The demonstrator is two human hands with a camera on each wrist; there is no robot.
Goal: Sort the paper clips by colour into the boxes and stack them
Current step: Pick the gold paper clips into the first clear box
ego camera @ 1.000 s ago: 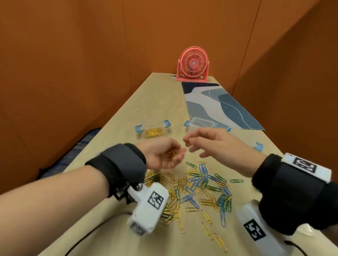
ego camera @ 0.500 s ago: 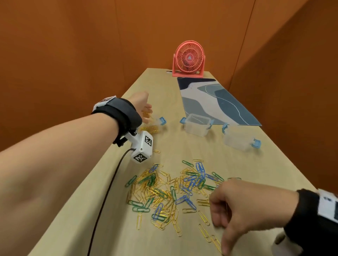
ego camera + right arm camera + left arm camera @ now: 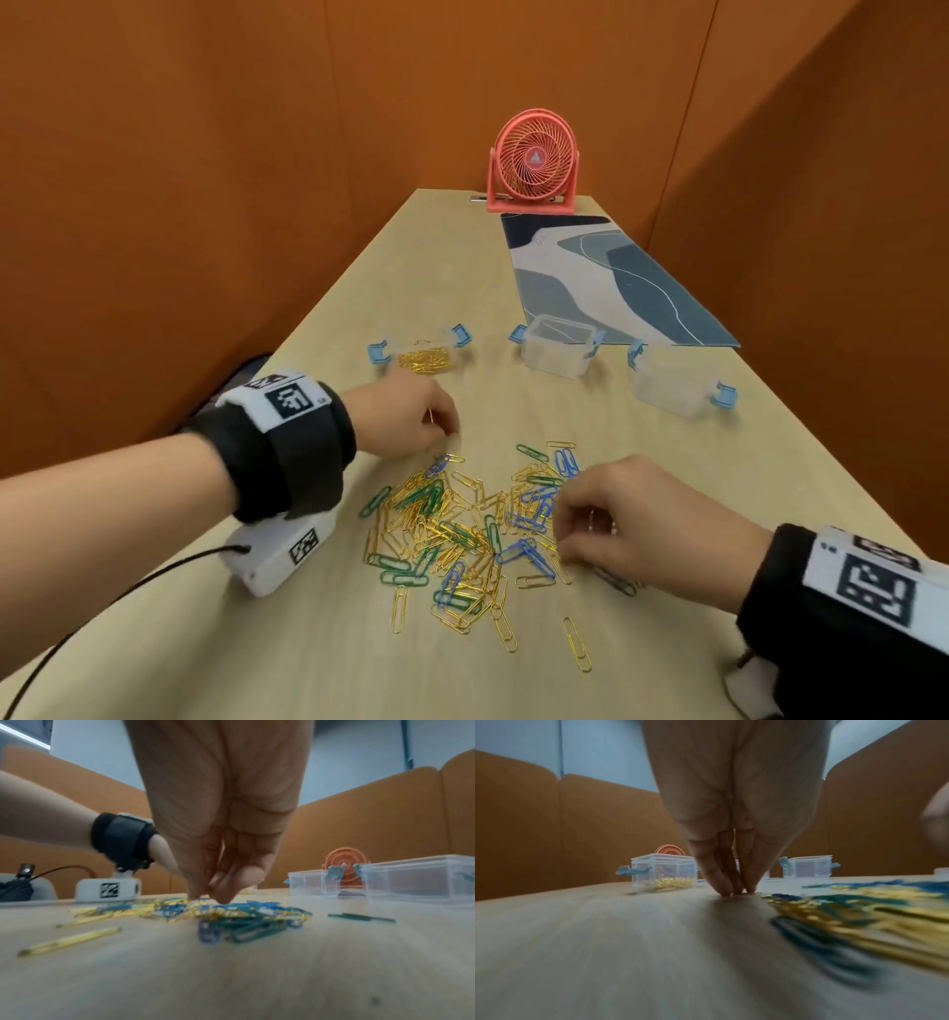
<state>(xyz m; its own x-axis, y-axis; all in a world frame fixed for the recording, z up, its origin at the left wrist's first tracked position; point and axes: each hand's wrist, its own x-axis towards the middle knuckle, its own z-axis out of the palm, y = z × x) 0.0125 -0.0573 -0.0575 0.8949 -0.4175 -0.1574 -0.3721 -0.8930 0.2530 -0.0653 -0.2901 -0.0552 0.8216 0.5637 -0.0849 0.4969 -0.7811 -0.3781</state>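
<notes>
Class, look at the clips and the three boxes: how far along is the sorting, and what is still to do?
Done: one box holds only gold clips. In hand: both hands, left and right, reach with bunched fingers into the mixed pile; whether either has a clip yet is unclear. Left: gold, green and blue clips lie mixed, the other two boxes look empty, and nothing is stacked.

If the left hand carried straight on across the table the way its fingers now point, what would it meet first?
Most likely the box with the gold clips. The left hand has its fingertips down on the table at the near edge of the clip pile, with only bare wood between them and that box. Depth is uncertain.
</notes>
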